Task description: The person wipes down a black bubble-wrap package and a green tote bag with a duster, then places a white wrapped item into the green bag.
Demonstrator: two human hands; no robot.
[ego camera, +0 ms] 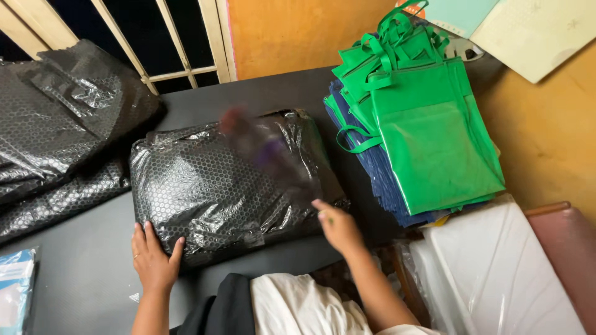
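Observation:
A bundle wrapped in black bubble wrap (217, 186) lies on the dark table (81, 273) in front of me. My left hand (154, 259) rests flat on its near left corner, fingers spread, holding nothing. My right hand (338, 226) is at the bundle's near right edge, fingers pointing up and left. A motion-blurred reddish-dark object (264, 149) streaks across the top of the bundle from those fingertips. It is too blurred to name, and I cannot tell whether the hand grips it.
Loose black bubble wrap (56, 124) is piled at the left. Green fabric bags (434, 136) lie stacked on blue ones (379, 174) at the right, against an orange wall. A white plastic-wrapped stack (496, 273) sits near right, and a blue-white packet (15, 288) near left.

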